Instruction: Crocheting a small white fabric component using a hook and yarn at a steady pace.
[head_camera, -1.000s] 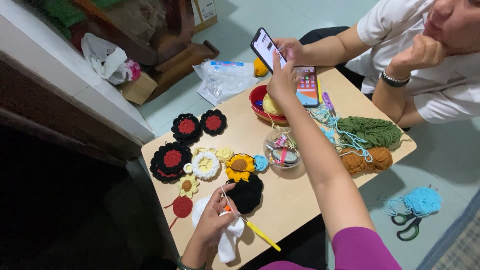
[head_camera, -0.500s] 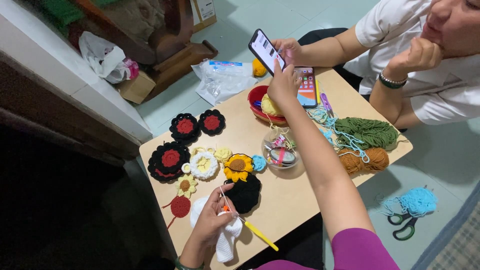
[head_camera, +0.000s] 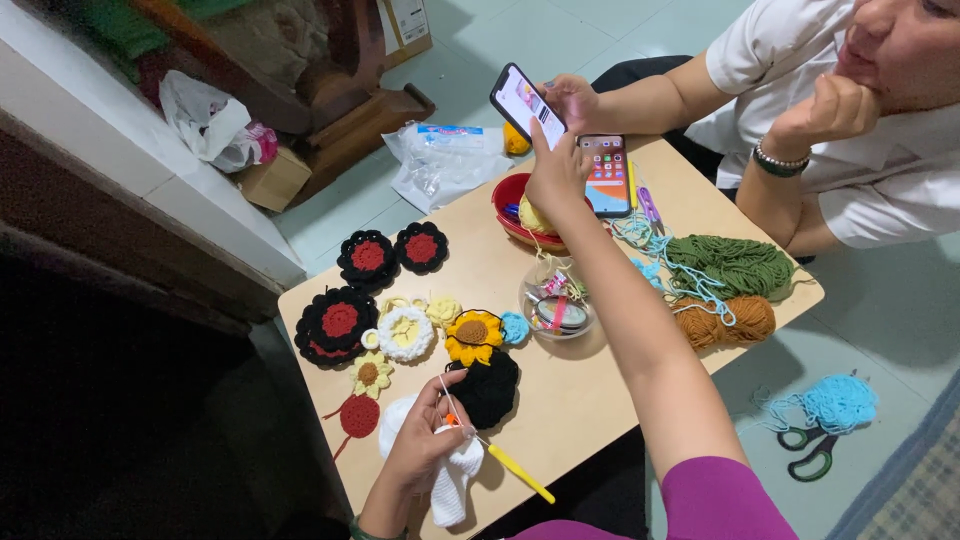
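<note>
- My left hand (head_camera: 418, 450) is closed on a yellow-handled crochet hook (head_camera: 505, 463) and a piece of white crochet work (head_camera: 448, 478), with a thin strand of white yarn running up from my fingertips.
- The hook's handle sticks out to the right of that grip, pointing toward the near table edge.
- My right hand (head_camera: 556, 175) is stretched far forward, its fingers loosely curled, with the fingertips touching a phone (head_camera: 524, 102) that the person across from me holds up; I cannot tell whether I am pinching it or only tapping it.
- That person's hand (head_camera: 575, 100) grips the phone from the far side, and their other hand is a fist at their chin.
- Just beyond my left grip lies a black crochet round (head_camera: 487, 388), and touching it farther on is a sunflower piece (head_camera: 471, 334).
- To the left of the grip sit a small red round (head_camera: 359, 415), a small yellow flower (head_camera: 369, 373), a white flower (head_camera: 404, 332) and 3 black-and-red rounds.
- Beneath my right forearm stands a clear round container (head_camera: 556, 310) of small notions.
- Under my right hand are a red bowl (head_camera: 510, 200) and a 2nd phone (head_camera: 606, 175) lying flat.
- To the right of that arm lie green yarn (head_camera: 735, 265) and orange-brown yarn (head_camera: 735, 322) on the tan table (head_camera: 580, 410).
</note>
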